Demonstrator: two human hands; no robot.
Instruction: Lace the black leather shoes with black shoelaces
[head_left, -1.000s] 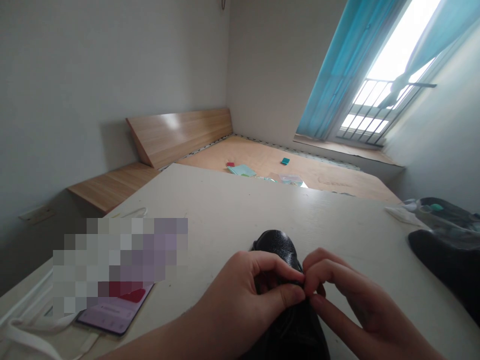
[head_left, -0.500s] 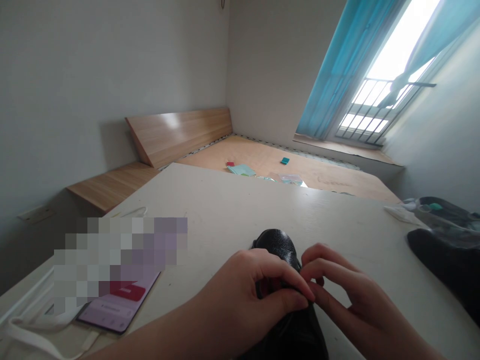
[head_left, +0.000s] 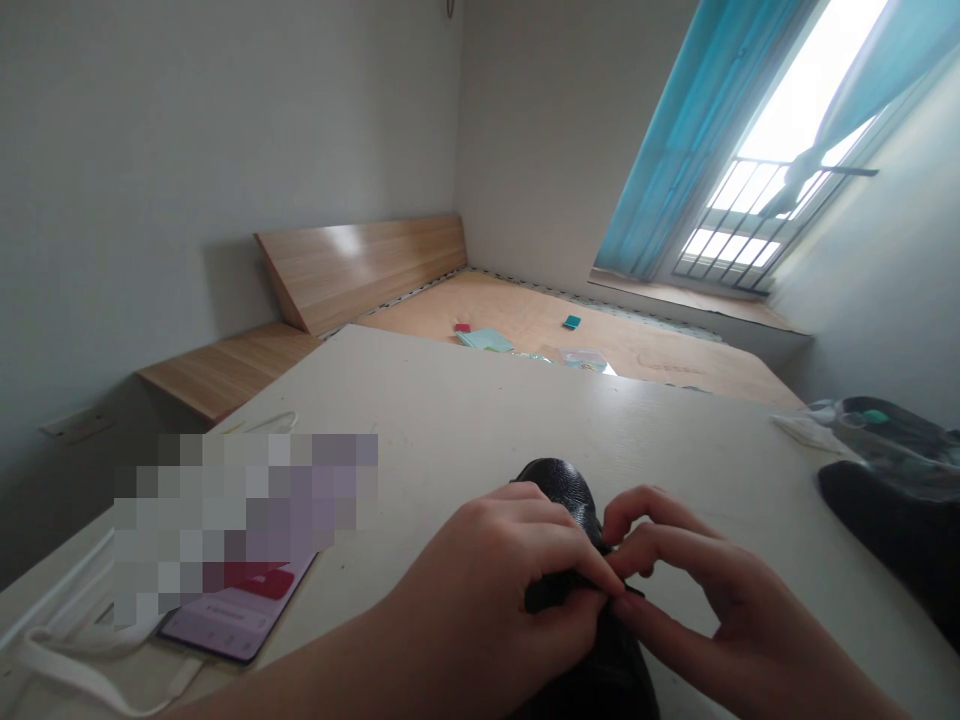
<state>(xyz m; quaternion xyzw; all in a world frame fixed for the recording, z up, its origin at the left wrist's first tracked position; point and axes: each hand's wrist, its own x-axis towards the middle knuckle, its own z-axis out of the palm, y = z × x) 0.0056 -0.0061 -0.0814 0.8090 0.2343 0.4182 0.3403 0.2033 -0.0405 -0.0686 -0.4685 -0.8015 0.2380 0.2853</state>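
Black and glossy, a shoe [head_left: 559,485] lies under the left hand [head_left: 491,580] and right hand [head_left: 742,600], their fingertips together; whether they grip anything cannot be told. Leftward lies a phone [head_left: 225,615]; beyond them, a bed [head_left: 517,300].

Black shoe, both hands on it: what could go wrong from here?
1. Fingers of the left hand and right hand meet at one spot on the black shoe, so they might get in each other's way.
2. They hide whatever is pinched there; a slip could go unseen.
3. The left forearm lies close to the phone and white cord; it may nudge or snag them.
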